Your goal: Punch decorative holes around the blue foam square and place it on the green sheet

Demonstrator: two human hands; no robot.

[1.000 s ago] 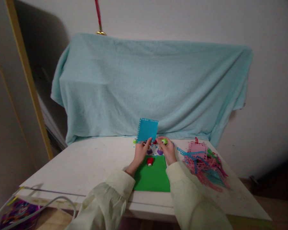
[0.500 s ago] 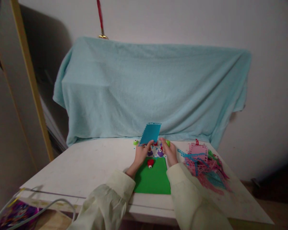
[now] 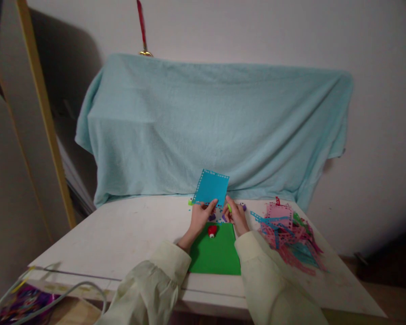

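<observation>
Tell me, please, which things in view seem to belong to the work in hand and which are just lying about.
Seem to belong:
- blue card, in the left hand
- small green item, in the right hand
- red item, on the green sheet
- likely, the heap of holed strips

Seem just about:
- purple packet
- pale cable
- hanging red cord
</observation>
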